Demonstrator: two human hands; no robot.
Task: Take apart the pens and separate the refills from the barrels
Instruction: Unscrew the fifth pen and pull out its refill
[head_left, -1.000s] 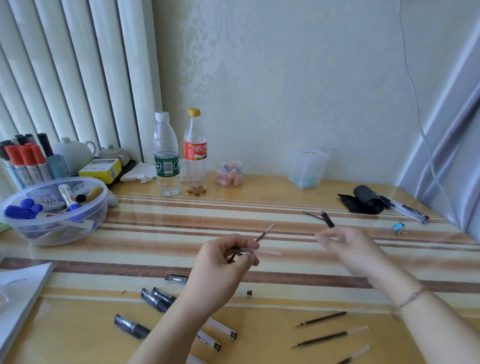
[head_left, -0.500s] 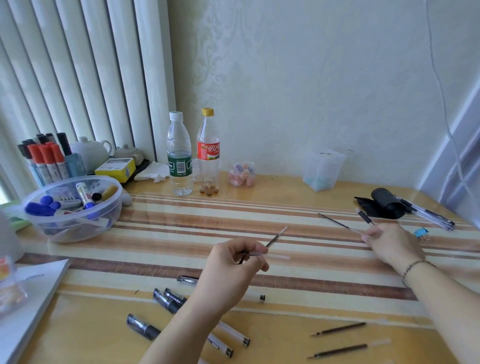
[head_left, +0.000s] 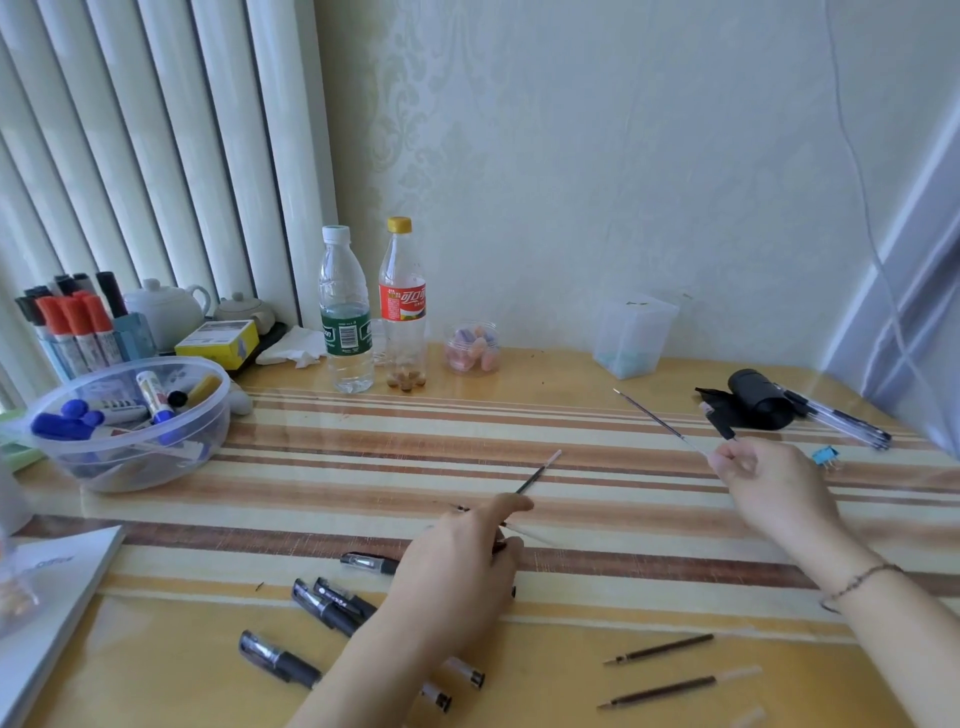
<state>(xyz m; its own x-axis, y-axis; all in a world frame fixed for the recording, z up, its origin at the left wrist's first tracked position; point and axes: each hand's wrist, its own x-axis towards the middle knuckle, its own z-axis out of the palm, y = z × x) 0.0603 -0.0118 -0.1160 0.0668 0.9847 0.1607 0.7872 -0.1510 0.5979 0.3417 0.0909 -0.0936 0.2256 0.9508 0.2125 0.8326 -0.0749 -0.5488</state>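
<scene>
My left hand (head_left: 462, 561) is closed around a thin dark refill (head_left: 537, 474) whose pale end sticks up to the right, together with a clear slender piece. My right hand (head_left: 769, 483) pinches a second thin refill (head_left: 655, 419) that points up to the left, and a small black pen part (head_left: 719, 422). Several black-gripped pen barrels (head_left: 332, 605) lie on the table under my left forearm. Two loose refills (head_left: 660, 648) rest at the lower right.
A clear bowl of markers (head_left: 130, 421) stands at left, near a marker holder (head_left: 78, 325), a teapot (head_left: 166, 309) and a yellow box (head_left: 218, 340). Two bottles (head_left: 345, 312) and small clear containers (head_left: 631, 332) line the wall. A black roll (head_left: 758, 397) and clear pens (head_left: 841, 422) lie far right.
My right hand has moved right and away from the left one, carrying its refill and the black part. The camera has shifted so the scene slides right. My left hand dropped slightly.
</scene>
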